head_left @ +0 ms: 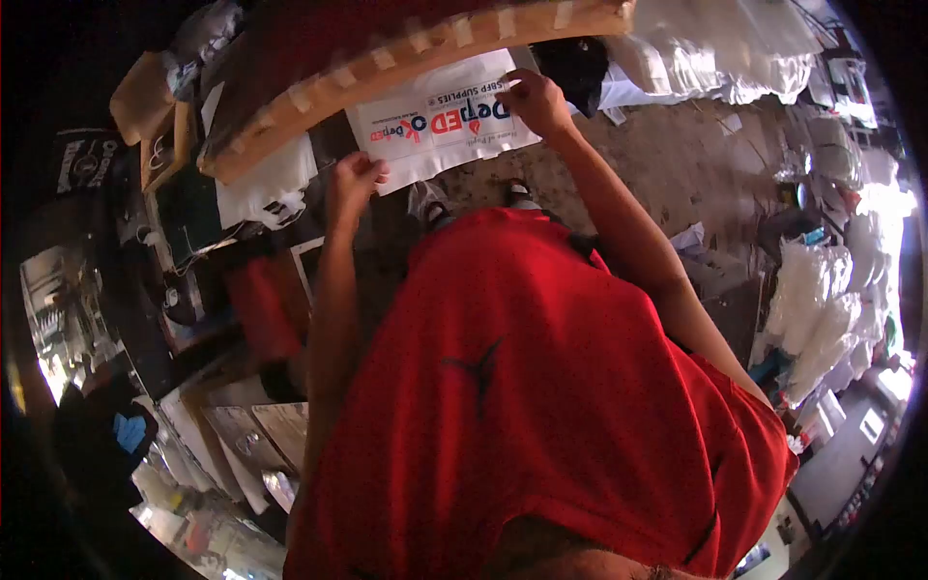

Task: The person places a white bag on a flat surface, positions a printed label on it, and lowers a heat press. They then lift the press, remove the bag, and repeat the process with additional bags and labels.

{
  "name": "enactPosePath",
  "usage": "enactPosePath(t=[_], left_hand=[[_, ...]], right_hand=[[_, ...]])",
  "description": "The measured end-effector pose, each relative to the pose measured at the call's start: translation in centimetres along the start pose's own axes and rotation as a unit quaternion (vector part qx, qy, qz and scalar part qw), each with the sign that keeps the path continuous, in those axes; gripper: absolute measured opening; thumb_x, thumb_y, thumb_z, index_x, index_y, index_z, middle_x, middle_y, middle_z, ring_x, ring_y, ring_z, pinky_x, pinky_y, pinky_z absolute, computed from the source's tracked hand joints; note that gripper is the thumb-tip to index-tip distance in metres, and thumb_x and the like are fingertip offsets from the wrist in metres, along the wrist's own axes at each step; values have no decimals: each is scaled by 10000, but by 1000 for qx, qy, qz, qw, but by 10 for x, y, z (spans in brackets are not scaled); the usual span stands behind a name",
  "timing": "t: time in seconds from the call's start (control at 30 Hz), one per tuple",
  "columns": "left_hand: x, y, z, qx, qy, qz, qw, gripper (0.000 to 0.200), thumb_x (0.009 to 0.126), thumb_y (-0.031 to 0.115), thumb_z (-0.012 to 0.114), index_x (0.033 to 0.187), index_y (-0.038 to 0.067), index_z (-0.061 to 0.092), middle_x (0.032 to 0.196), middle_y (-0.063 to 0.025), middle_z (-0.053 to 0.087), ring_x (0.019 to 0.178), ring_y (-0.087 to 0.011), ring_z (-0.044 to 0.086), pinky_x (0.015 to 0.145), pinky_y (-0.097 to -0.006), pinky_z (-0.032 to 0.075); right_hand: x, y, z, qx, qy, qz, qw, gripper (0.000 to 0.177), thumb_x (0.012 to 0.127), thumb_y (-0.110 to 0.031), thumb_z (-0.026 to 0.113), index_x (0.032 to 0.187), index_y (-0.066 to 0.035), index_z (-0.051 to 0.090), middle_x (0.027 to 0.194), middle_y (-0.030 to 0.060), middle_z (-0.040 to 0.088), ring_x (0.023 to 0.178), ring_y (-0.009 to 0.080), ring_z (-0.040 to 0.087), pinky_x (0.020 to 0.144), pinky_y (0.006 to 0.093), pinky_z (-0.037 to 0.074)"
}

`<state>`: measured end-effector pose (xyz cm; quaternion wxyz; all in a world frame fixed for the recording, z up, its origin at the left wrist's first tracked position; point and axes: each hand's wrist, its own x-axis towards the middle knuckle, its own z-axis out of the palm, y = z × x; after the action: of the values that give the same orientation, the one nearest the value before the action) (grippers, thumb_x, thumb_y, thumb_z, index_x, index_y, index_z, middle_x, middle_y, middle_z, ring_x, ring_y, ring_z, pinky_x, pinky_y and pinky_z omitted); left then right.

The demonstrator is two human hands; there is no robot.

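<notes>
A white printed sheet point(445, 145) with red, blue and black lettering hangs between my two hands, below a curved wooden edge. My left hand point(358, 184) pinches its lower left corner, fingers closed. At the upper right edge of the sheet, my right hand point(534, 100) grips it between thumb and fingers. The top of the sheet passes behind or under the wooden edge point(425, 53), so that part is hidden.
Stacks of white plastic bags point(715, 53) stand at the upper right, more bags point(817, 300) at the right. A cardboard box point(150, 101) sits at the upper left. My feet show on the dirty floor point(638, 164). A red object point(261, 304) is at the left.
</notes>
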<state>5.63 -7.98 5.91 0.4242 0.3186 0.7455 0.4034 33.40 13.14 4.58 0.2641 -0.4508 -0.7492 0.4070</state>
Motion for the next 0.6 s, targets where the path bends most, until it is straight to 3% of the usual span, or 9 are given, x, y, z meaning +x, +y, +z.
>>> enactPosePath(t=[0.03,0.1,0.23,0.3,0.43,0.47,0.5,0.53,0.6], left_hand=[[11,-12,-7,-1,8,0,1000,217,832,183,773,933,3,705,779,-30,694,699,-101,643,620,-278,489],[23,-19,-13,162,-33,19,986,185,825,174,763,916,17,728,751,-27,684,670,-83,626,587,-253,469],[24,-1,-21,86,-6,0,996,173,841,181,744,886,14,742,747,-18,683,665,-67,603,591,-230,458],[34,11,-25,-45,24,36,998,181,881,194,715,956,30,733,750,2,664,652,-62,573,587,-220,439],[76,29,-22,-16,102,55,993,228,838,241,759,890,19,747,743,-1,669,651,-86,587,597,-244,447],[90,26,-21,-16,107,58,992,228,838,241,759,890,19,747,743,-1,669,651,-86,587,597,-244,447],[106,17,-19,49,126,83,987,243,816,261,773,874,26,755,725,-25,690,629,-121,608,600,-288,470],[115,12,-18,113,144,108,977,257,795,281,787,858,33,764,706,-48,712,607,-156,628,604,-331,494],[128,1,-19,181,158,113,964,274,766,314,801,830,49,768,705,-73,717,619,-188,659,619,-353,510]], right_hand=[[4,-4,3,2,-5,-6,1000,356,805,-233,763,1068,-10,676,824,153,736,766,220,726,699,343,564],[15,-6,2,-41,-12,-10,999,363,804,-232,759,1075,-6,677,860,175,738,778,256,731,718,342,568],[23,-13,0,51,-49,14,997,330,793,-175,763,1071,-15,688,867,144,749,798,205,741,718,322,569],[45,-17,-1,-40,36,-69,996,344,780,-181,778,1081,-37,694,851,126,752,803,196,740,716,321,566],[114,-14,15,-45,50,-54,996,340,753,-219,793,1032,-51,695,879,124,750,830,244,734,747,352,566],[134,4,29,-121,59,-76,988,332,751,-216,793,1023,-52,694,890,135,745,843,258,731,754,358,565],[146,11,37,-196,70,-98,973,325,748,-212,792,1013,-54,693,902,147,740,856,272,729,760,365,564],[144,6,35,-123,36,-5,992,336,736,-229,801,1013,-65,704,929,171,728,872,315,717,780,384,560],[148,4,38,-142,47,-28,988,258,754,-271,783,905,-68,730,876,135,735,844,291,721,765,387,567]])
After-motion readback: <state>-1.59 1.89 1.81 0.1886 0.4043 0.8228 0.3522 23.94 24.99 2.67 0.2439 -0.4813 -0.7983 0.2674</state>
